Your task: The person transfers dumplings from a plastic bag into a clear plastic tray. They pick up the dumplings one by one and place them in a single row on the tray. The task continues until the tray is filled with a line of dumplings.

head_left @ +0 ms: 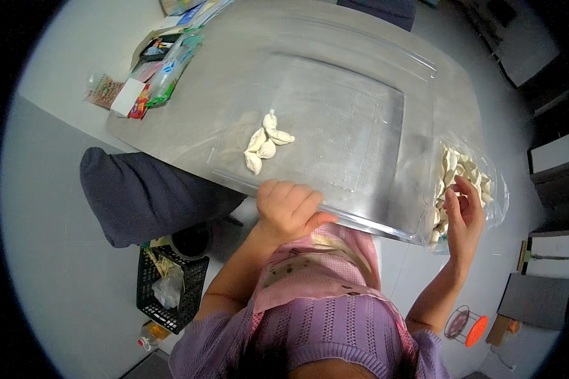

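My left hand (291,211) is closed over the near rim of a large, shallow clear plastic tray (389,225) that lies on the metal table. Several pale dumplings (267,149) sit in a loose cluster on the tray's left side, touching one another. At the right, a clear plastic bag (501,201) lies spread open, full of more dumplings (464,166). Over that pile hovers my right hand (467,215), its fingers bent and its thumb apart from the index finger. No dumpling shows between them.
Packets and a bag of nuts (105,91) lie at the table's (204,94) far left corner. A dark cloth-covered object (156,194) stands close by the left edge. On the floor are a black crate (170,303), an oil bottle (152,334) and an orange-topped stool (476,331).
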`<action>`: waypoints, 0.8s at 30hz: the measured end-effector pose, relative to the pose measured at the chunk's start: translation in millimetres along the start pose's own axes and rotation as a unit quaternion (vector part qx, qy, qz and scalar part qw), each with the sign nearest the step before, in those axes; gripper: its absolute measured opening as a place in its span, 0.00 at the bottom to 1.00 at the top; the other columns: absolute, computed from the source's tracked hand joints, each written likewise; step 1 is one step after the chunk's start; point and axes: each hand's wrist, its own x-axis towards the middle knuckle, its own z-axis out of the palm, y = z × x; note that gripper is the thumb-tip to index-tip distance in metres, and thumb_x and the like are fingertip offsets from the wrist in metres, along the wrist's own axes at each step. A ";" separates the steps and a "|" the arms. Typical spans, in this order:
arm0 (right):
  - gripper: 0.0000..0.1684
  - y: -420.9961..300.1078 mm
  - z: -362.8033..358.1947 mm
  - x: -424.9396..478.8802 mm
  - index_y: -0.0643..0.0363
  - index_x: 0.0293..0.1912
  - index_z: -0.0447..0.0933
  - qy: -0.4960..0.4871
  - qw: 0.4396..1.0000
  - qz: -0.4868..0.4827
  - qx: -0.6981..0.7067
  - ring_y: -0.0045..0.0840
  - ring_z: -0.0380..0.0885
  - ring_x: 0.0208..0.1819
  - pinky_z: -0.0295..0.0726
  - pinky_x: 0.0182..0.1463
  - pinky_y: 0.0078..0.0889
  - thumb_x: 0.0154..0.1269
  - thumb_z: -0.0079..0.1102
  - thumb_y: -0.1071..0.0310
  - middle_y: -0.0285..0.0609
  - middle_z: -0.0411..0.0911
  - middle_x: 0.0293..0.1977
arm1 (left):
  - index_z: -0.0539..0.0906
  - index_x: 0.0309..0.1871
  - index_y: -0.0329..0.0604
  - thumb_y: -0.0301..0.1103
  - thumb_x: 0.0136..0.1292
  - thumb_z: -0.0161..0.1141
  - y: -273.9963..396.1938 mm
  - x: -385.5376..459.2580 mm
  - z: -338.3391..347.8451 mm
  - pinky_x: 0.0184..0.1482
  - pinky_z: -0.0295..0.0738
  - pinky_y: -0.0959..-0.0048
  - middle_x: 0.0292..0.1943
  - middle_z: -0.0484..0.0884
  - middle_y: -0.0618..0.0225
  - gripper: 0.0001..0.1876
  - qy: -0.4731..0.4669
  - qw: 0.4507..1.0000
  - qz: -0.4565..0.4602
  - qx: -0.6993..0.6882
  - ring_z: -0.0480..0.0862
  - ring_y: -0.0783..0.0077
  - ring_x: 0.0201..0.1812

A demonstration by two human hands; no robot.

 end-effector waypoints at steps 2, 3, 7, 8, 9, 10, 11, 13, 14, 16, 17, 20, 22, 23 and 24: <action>0.18 -13.9 11.6 6.2 0.64 0.53 0.75 -0.043 0.998 -0.034 -0.008 0.15 0.73 0.35 0.73 0.39 0.18 0.64 0.61 0.71 0.36 0.76 0.38 | 0.76 0.25 0.50 0.59 0.58 0.57 0.4 1.2 -1.3 0.29 0.58 0.71 0.22 0.71 0.75 0.22 0.005 1.000 0.002 0.008 0.69 0.71 0.23; 0.17 -22.0 17.8 9.1 0.64 0.52 0.75 -0.066 0.996 -0.053 -0.011 0.15 0.73 0.35 0.74 0.39 0.18 0.63 0.61 0.71 0.36 0.76 0.39 | 0.78 0.26 0.49 0.59 0.58 0.58 0.3 -0.9 -3.4 0.31 0.59 0.69 0.24 0.73 0.74 0.22 -0.008 1.000 0.000 0.011 0.70 0.69 0.25; 0.17 -55.8 41.9 18.0 0.61 0.51 0.76 -0.165 0.983 -0.078 -0.036 0.16 0.74 0.33 0.75 0.37 0.19 0.61 0.62 0.71 0.39 0.76 0.42 | 0.80 0.29 0.47 0.59 0.56 0.59 -0.7 -5.4 -3.8 0.34 0.61 0.66 0.27 0.76 0.72 0.22 -0.028 1.000 -0.002 0.009 0.72 0.67 0.29; 0.17 -59.1 48.7 20.7 0.61 0.51 0.76 -0.192 0.978 -0.082 -0.027 0.19 0.75 0.33 0.76 0.37 0.21 0.61 0.62 0.70 0.42 0.78 0.42 | 0.80 0.30 0.47 0.59 0.56 0.59 -0.7 -5.4 -3.1 0.34 0.60 0.66 0.27 0.76 0.72 0.22 -0.024 1.000 -0.001 0.007 0.72 0.67 0.29; 0.17 -62.0 55.8 23.6 0.62 0.51 0.76 -0.212 0.970 -0.108 -0.043 0.21 0.76 0.33 0.76 0.37 0.22 0.61 0.62 0.69 0.43 0.78 0.42 | 0.80 0.30 0.47 0.59 0.56 0.59 -0.9 -5.6 -2.5 0.34 0.60 0.66 0.27 0.76 0.72 0.23 -0.023 1.000 0.000 0.008 0.72 0.67 0.28; 0.18 -65.1 63.3 26.4 0.62 0.50 0.76 -0.232 0.962 -0.133 -0.059 0.22 0.76 0.33 0.76 0.37 0.23 0.61 0.62 0.69 0.43 0.78 0.42 | 0.80 0.30 0.47 0.60 0.57 0.59 -1.1 -6.0 -1.9 0.34 0.60 0.66 0.27 0.76 0.72 0.23 -0.022 1.000 0.001 0.009 0.72 0.67 0.28; 0.18 -69.1 70.8 28.4 0.63 0.50 0.76 -0.252 0.952 -0.159 -0.075 0.24 0.77 0.33 0.77 0.37 0.24 0.62 0.62 0.68 0.44 0.78 0.42 | 0.80 0.30 0.47 0.60 0.57 0.59 -1.0 -5.9 -1.5 0.34 0.60 0.66 0.27 0.76 0.72 0.23 -0.021 1.000 0.003 0.010 0.72 0.67 0.28; 0.17 -79.7 87.6 30.3 0.64 0.49 0.76 -0.286 0.937 -0.185 -0.080 0.30 0.79 0.35 0.78 0.38 0.30 0.61 0.61 0.68 0.47 0.78 0.41 | 0.78 0.29 0.48 0.59 0.60 0.56 -1.5 -2.1 0.2 0.33 0.59 0.70 0.25 0.73 0.74 0.22 0.008 1.000 0.008 0.015 0.70 0.71 0.25; 0.17 -79.9 96.1 32.5 0.64 0.49 0.76 -0.300 0.928 -0.204 -0.087 0.31 0.79 0.35 0.78 0.38 0.31 0.61 0.61 0.68 0.48 0.78 0.41 | 0.77 0.29 0.49 0.58 0.61 0.55 -1.6 -0.2 1.2 0.32 0.58 0.71 0.23 0.72 0.75 0.21 0.022 1.000 0.013 0.017 0.70 0.72 0.24; 0.16 -83.9 112.2 35.4 0.63 0.48 0.76 -0.334 0.914 -0.212 -0.094 0.39 0.80 0.39 0.78 0.42 0.38 0.60 0.60 0.69 0.50 0.78 0.42 | 0.78 0.29 0.49 0.58 0.61 0.55 -1.7 -0.4 0.6 0.32 0.58 0.71 0.23 0.71 0.75 0.21 0.016 1.000 0.011 0.011 0.69 0.72 0.24; 0.16 -83.8 120.8 36.5 0.63 0.48 0.76 -0.334 0.905 -0.241 -0.109 0.37 0.79 0.38 0.78 0.41 0.36 0.60 0.60 0.69 0.49 0.78 0.42 | 0.78 0.29 0.48 0.58 0.61 0.55 -1.6 -0.6 0.5 0.32 0.58 0.71 0.23 0.71 0.75 0.21 0.012 1.000 0.011 0.007 0.69 0.72 0.24; 0.16 -81.2 148.6 39.8 0.63 0.47 0.76 -0.349 0.876 -0.305 -0.135 0.37 0.79 0.35 0.78 0.41 0.36 0.59 0.61 0.70 0.49 0.78 0.43 | 0.78 0.29 0.48 0.57 0.61 0.55 -2.6 -0.2 0.0 0.30 0.58 0.71 0.23 0.71 0.75 0.21 0.011 1.000 0.015 0.007 0.69 0.72 0.23; 0.17 -80.5 168.3 42.3 0.63 0.48 0.76 -0.380 0.857 -0.314 -0.150 0.38 0.79 0.38 0.78 0.43 0.37 0.58 0.60 0.69 0.49 0.78 0.43 | 0.78 0.29 0.47 0.57 0.61 0.56 -3.2 -1.3 0.5 0.30 0.57 0.70 0.23 0.71 0.75 0.21 0.015 1.000 0.017 0.008 0.69 0.72 0.23; 0.17 -78.9 177.8 43.0 0.63 0.48 0.76 -0.394 0.848 -0.317 -0.158 0.39 0.80 0.39 0.78 0.44 0.38 0.58 0.60 0.69 0.49 0.78 0.43 | 0.78 0.29 0.47 0.57 0.61 0.56 -3.2 -1.3 1.0 0.29 0.57 0.70 0.23 0.71 0.74 0.21 0.018 1.000 0.019 0.007 0.69 0.72 0.23; 0.17 -75.3 189.3 43.3 0.62 0.48 0.76 -0.400 0.840 -0.327 -0.164 0.40 0.79 0.41 0.78 0.45 0.38 0.58 0.59 0.69 0.49 0.78 0.44 | 0.78 0.29 0.47 0.57 0.60 0.56 -3.4 -1.8 1.2 0.29 0.57 0.70 0.23 0.71 0.74 0.21 0.020 1.000 0.019 0.008 0.69 0.72 0.23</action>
